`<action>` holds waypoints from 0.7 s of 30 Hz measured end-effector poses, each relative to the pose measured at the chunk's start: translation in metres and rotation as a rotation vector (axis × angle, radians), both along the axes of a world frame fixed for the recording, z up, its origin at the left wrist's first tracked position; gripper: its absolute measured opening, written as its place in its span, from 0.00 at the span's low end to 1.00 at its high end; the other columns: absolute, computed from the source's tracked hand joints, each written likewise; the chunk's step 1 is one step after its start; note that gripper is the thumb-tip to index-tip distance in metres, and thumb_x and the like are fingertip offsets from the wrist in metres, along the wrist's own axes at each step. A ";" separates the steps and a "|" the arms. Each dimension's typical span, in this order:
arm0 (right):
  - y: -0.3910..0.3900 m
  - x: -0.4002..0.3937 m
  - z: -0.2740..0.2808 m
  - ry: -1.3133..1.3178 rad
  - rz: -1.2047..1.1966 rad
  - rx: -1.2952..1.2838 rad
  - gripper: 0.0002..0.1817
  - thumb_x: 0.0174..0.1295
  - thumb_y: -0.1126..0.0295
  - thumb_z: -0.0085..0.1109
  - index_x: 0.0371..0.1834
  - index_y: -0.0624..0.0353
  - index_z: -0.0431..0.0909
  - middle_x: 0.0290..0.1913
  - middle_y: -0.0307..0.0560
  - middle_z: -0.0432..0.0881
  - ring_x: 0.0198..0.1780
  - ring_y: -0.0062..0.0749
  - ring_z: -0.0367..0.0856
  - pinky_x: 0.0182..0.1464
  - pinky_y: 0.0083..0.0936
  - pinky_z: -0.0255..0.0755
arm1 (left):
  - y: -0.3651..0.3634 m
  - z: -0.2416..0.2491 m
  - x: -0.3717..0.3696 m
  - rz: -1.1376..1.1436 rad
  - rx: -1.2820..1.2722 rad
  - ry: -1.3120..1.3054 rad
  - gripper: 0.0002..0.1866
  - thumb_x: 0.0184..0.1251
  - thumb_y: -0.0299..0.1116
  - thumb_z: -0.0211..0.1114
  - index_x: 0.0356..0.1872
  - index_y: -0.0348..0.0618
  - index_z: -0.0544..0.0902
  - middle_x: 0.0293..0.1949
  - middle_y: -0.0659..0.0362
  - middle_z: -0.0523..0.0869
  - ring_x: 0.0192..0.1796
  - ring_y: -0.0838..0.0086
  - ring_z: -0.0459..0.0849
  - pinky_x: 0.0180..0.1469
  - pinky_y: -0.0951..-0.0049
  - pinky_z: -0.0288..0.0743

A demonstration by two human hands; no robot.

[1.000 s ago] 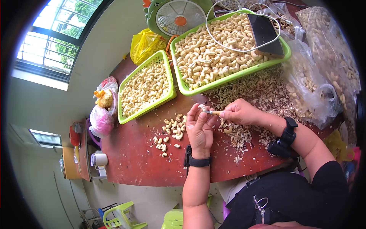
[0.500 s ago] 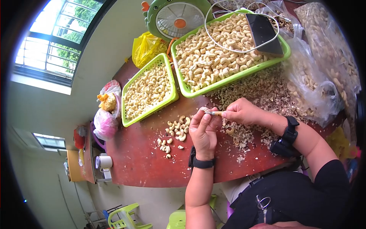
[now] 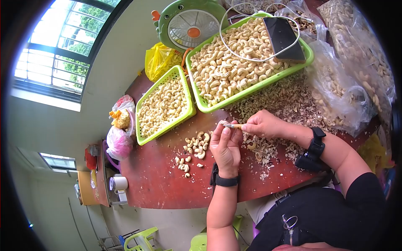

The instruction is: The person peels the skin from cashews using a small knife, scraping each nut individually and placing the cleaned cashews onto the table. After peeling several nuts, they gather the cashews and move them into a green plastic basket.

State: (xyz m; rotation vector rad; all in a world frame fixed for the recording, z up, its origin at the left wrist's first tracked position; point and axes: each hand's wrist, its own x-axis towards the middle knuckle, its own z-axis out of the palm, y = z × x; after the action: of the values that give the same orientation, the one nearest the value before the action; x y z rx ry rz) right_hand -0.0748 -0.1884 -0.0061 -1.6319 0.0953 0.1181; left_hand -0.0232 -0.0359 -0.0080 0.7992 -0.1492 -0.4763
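- Around the big basket [image 3: 255, 89] there's a whole room: pale wall [image 3: 121, 67] past its left side, barred window [image 3: 63, 42] with greenery outside, green plastic chair [image 3: 140, 240] way down on the floor.
- Under it, a reddish-brown table [image 3: 167, 192], pretty scuffed, with crumbs scattered about.
- Right of it, clear plastic bags [image 3: 347, 100] of nuts, kinda slumped.
- The basket itself is bright green and loaded with cashews, phone [image 3: 284, 37] lying on top, white cable looped over.
- Just left of it, a smaller basket [image 3: 169, 126], also full of cashews. Green fan [image 3: 193, 32] stands behind the two.
- Below its near rim, a big spread of peelings [image 3: 293, 104], reaching under the right forearm.
- Nearer the table edge than the basket, left hand [image 3: 226, 154] is palm up, pinching one cashew [image 3: 225, 122] in its fingertips. Right hand [image 3: 261, 124] is closed around a slim tool [image 3: 237, 126].
- Below the smaller basket, a few loose cashews [image 3: 201, 154].
- Tool tip is right at the pinched cashew, so I'd call this close-up blade work. Calls for a steady pinch and light pressure imo. Can't make out how much skin is on it, too small.
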 end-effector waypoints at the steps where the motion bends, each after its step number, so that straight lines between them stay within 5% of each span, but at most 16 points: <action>1: 0.000 0.000 0.000 -0.007 0.011 -0.020 0.22 0.56 0.54 0.52 0.12 0.60 0.73 0.10 0.32 0.66 0.14 0.13 0.59 0.16 0.16 0.55 | 0.000 0.000 0.000 0.001 -0.010 -0.009 0.11 0.57 0.20 0.54 0.42 0.36 0.74 0.39 0.54 0.78 0.46 0.65 0.77 0.46 0.66 0.78; 16: 0.001 -0.001 0.001 -0.012 -0.001 -0.071 0.21 0.56 0.55 0.51 0.15 0.60 0.76 0.10 0.35 0.68 0.14 0.15 0.64 0.17 0.17 0.58 | -0.001 -0.001 -0.002 0.005 0.020 0.000 0.11 0.59 0.22 0.53 0.44 0.37 0.73 0.40 0.51 0.79 0.44 0.67 0.78 0.43 0.66 0.79; 19: -0.002 0.005 -0.010 -0.192 0.014 -0.226 0.21 0.57 0.54 0.49 0.15 0.58 0.77 0.11 0.37 0.71 0.16 0.17 0.68 0.19 0.19 0.63 | 0.000 0.001 0.000 0.008 0.032 0.009 0.12 0.58 0.20 0.52 0.43 0.37 0.73 0.40 0.50 0.78 0.43 0.65 0.79 0.43 0.65 0.79; 21: 0.002 0.002 -0.003 -0.051 -0.009 -0.046 0.21 0.56 0.56 0.51 0.14 0.60 0.76 0.11 0.35 0.70 0.15 0.15 0.66 0.18 0.17 0.60 | 0.000 0.002 -0.001 0.025 0.021 0.004 0.11 0.58 0.20 0.52 0.43 0.37 0.73 0.40 0.51 0.78 0.44 0.65 0.78 0.42 0.65 0.79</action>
State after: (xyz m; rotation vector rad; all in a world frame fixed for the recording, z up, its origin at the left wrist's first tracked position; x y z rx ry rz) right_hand -0.0732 -0.1866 -0.0095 -1.6791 0.0665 0.0683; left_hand -0.0238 -0.0360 -0.0064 0.8193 -0.1305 -0.4570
